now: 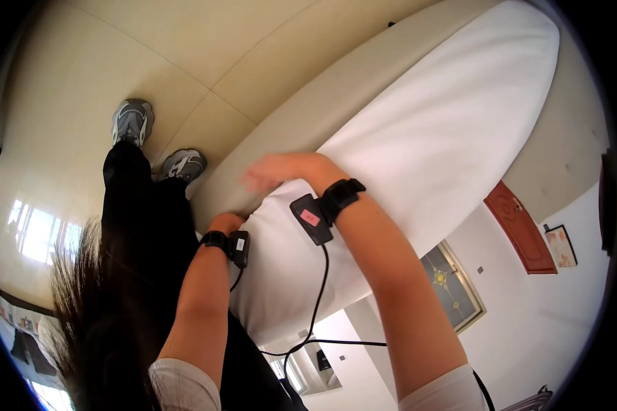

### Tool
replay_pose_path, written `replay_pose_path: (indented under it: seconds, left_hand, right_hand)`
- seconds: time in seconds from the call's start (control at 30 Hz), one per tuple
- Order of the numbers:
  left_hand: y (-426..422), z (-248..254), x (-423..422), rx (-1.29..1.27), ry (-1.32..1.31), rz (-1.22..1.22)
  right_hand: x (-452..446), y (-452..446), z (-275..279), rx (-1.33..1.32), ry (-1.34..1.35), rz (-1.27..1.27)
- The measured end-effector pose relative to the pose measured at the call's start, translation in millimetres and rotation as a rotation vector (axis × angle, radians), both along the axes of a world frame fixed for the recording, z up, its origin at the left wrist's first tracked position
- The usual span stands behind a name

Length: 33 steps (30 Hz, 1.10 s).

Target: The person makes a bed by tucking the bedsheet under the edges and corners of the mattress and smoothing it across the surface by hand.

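Observation:
A white sheet (418,151) covers a long padded piece that looks like a mattress. My left hand (226,222) is at its near corner, where the cloth creases and draws in towards the fingers. That hand looks curled round the fabric, though most of its fingers are hidden. Over the sheet's side edge reaches my right hand (277,171), fingers stretched out and smeared by motion, with nothing visible in them. Below it the cloth rises in a small fold. Black wrist devices (319,211) with cables are strapped to both wrists.
Beige upholstery (363,82) runs along the sheet's side. Dark cables (315,301) hang between my forearms. My grey shoes (132,122) stand on the tiled floor (185,41). A reddish-brown door (517,229), a patterned window (452,288) and a wall picture (561,246) appear at the right.

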<state>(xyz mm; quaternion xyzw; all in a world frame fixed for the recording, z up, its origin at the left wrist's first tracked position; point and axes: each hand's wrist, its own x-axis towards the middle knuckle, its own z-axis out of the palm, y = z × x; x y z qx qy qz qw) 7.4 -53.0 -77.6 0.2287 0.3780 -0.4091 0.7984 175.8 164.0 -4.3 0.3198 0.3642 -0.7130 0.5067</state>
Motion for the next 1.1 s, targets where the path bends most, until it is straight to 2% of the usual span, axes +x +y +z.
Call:
replay_pose_path:
  seconds: [0.07,0.13,0.2,0.27,0.3,0.33,0.4,0.43,0.47,0.53,0.57,0.6,0.63,0.67,0.7,0.73,0.77,0.8,0.83,0.9,0.93,1.03,1.1]
  left_hand:
    - [4.3,12.7,-3.7,0.088,0.085,0.089]
    - [7.7,22.0,-7.9,0.156,0.161,0.209]
    - [11.2,28.8,-10.5,0.115,0.190,0.348]
    - [10.3,33.5,-13.3,-0.071,0.198,0.562]
    - [-12.5,20.7,-17.4,-0.065,0.239,0.678]
    - [-16.9,23.5,-14.6,-0.063,0.240,0.680]
    - [-27.5,25.6,-15.9,0.043,0.386,0.699]
    - [-32.7,27.0,-21.1,0.180,0.447,0.747]
    - [-21.5,41.8,-25.5,0.186,0.447,0.738]
    - [6.5,83.7,-33.9,0.675,0.513,0.563]
    - [17.0,98.8,-37.3,0.775,0.455,0.556]
    - [9.9,103.3,-40.4,0.985,0.430,0.561]
    - [17.2,112.3,-43.5,1.069,0.396,0.463]
    - [23.7,120.2,-49.0,1.151,0.358,0.363]
    - [13.3,114.8,-54.7,0.886,0.343,0.499]
    - [-6.6,104.8,-64.6,0.851,0.248,0.532]
    - [-13.2,104.0,-74.2,0.854,0.157,0.525]
    - [-19.9,102.3,-83.2,0.855,0.068,0.521]
    - [-15.0,109.2,-84.9,0.859,0.073,0.510]
    - [-1.5,130.4,-74.5,0.921,0.250,0.012]
    - [-5.5,129.0,-72.4,0.923,0.246,0.006]
    - [-12.4,126.9,-75.4,0.852,0.343,-0.028]
    - [-6.9,127.6,-81.1,0.855,0.237,0.036]
  right_hand:
    - [-12.3,35.6,27.9,0.482,0.017,-0.412]
    - [-2.9,61.1,37.8,0.831,-0.100,0.167]
    - [45.4,52.3,30.6,1.272,-0.133,0.451]
    - [74.9,55.0,36.3,1.253,-0.275,0.646]
    - [84.3,48.8,41.9,1.253,-0.276,0.647]
    - [88.4,43.1,52.3,1.264,-0.317,0.637]
    - [87.7,29.5,59.3,1.274,-0.363,0.620]
    - [70.4,28.4,62.4,1.130,-0.432,0.653]
    - [53.8,23.3,65.1,0.986,-0.497,0.679]
    - [24.6,-8.4,65.7,0.954,-0.489,0.747]
    - [2.3,-25.5,67.2,0.938,-0.474,0.775]
    - [-19.3,-48.8,66.6,0.922,-0.436,0.749]
    - [-39.3,-71.9,71.3,0.883,-0.329,0.744]
    - [-58.6,-110.0,68.8,0.926,-0.247,0.653]
    - [-78.7,-122.6,80.0,0.801,-0.067,0.434]
    - [-97.7,-111.6,97.6,0.416,0.087,0.084]
    - [-111.2,-125.0,107.0,0.366,0.055,-0.120]
    - [-116.4,-133.0,109.9,0.368,0.063,-0.133]
    - [-120.1,-134.7,113.8,0.530,0.039,-0.016]
    - [-116.7,-146.7,116.3,0.951,-0.061,0.188]
    - [-112.8,-140.9,122.2,1.107,-0.101,0.411]
    - [-101.3,-155.6,129.9,1.164,-0.123,0.416]
    - [-106.3,-157.9,157.8,1.090,-0.050,0.228]
